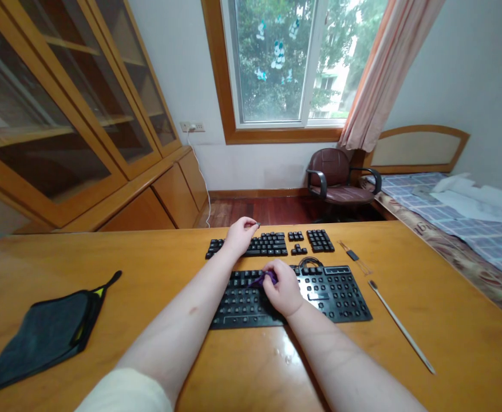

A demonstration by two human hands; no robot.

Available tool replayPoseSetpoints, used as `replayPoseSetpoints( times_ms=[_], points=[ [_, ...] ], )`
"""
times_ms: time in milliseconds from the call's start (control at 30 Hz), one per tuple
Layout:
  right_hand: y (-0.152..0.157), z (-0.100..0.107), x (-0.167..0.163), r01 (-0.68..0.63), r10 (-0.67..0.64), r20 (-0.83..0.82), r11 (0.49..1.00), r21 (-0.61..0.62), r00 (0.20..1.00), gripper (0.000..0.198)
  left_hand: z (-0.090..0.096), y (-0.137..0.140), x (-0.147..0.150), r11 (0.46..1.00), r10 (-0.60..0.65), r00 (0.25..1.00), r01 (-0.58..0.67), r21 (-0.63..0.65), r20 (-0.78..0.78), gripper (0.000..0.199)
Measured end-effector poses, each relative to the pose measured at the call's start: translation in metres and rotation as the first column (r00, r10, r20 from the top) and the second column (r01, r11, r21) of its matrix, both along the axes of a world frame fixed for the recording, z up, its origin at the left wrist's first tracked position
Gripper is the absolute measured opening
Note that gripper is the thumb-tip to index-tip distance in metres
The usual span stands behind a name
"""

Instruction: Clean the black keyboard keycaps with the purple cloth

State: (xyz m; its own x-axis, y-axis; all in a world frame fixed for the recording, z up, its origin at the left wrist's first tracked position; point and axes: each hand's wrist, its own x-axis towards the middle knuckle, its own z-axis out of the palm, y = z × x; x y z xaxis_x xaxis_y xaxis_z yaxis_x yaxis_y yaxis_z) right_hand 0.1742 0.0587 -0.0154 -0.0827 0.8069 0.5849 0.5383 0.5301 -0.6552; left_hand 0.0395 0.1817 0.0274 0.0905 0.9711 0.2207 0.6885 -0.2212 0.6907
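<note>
My left hand [239, 234] is over the laid-out rows of black keycaps [272, 245], its fingertips pinched on a small dark piece that looks like a keycap [257, 225]. Bunched in my closed right hand [285, 288] is a purple cloth [259, 281], pressed against the upper part of the black keyboard [251, 319]. Most of the keyboard shows bare key posts, while some keys remain along its top rows. Part of it is hidden under my right hand and left forearm.
Keycap blocks [320, 240] lie at the back right. Nearby are a wire keycap puller [352, 255] and a thin brush [403, 329]. A dark folded cloth or pouch [57, 323] rests at the left of the wooden table [147, 252]. A chair [336, 177] stands beyond the far edge.
</note>
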Motion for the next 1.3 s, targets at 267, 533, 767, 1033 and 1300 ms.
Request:
replayPoseSetpoints(
  times_ms=[267, 533, 767, 1033, 1300],
  points=[
    [0.011, 0.000, 0.002, 0.217, -0.206, -0.256, 0.976, 0.016, 0.945, 0.003, -0.023, -0.132, 0.007, 0.996, 0.017, 0.813, 0.039, -0.084, 0.583, 0.017],
    [0.013, 0.001, 0.000, 0.063, -0.124, -0.390, 0.984, -0.165, 0.912, 0.016, -0.041, -0.127, -0.001, 0.999, -0.046, 0.755, 0.018, 0.049, 0.655, 0.014],
    [0.017, 0.006, -0.005, -0.089, -0.122, -0.666, 0.958, -0.274, 0.736, 0.020, -0.051, -0.127, 0.003, 0.999, -0.010, 0.715, 0.034, -0.020, 0.699, 0.014],
    [0.021, 0.005, -0.001, -0.022, -0.259, -0.677, 0.926, -0.377, 0.689, 0.028, -0.047, -0.132, 0.006, 0.991, -0.109, 0.782, 0.136, 0.002, 0.614, 0.018],
    [0.013, 0.005, -0.009, -0.428, -0.056, -0.794, 0.818, -0.384, 0.605, 0.021, -0.047, -0.124, 0.004, 0.996, -0.001, 0.649, 0.069, -0.057, 0.761, 0.016]
  ],
)
